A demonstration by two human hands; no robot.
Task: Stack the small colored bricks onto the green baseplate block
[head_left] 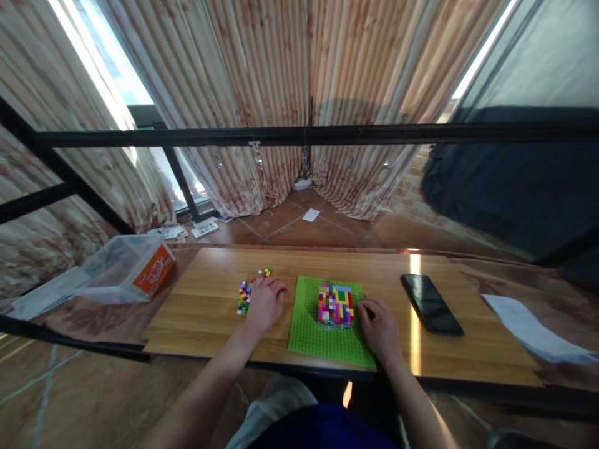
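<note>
At the fingertips of the left hand [266, 304] I make out a tiny red-and-green bit, too small for me to tell whether it is pinched. The right hand [378, 324] shows me curled fingers at the 3 o'clock edge of the green baseplate [304, 337]; I cannot tell whether they hold anything. On that plate, just above its centre, I have the multicoloured brick build [334, 305], between the two hands. With the plate as my dial and 12 pointing away from the wearer, the left hand sits at 9, partly covering the loose bricks [243, 298], and a smaller brick cluster [266, 272] lies at 10. A dark phone [433, 304] lies at 3 on the wooden table [210, 337]. Past the table, I see a clear plastic bin [126, 268] between 9 and 10, and patterned curtains [271, 62] at 12.
</note>
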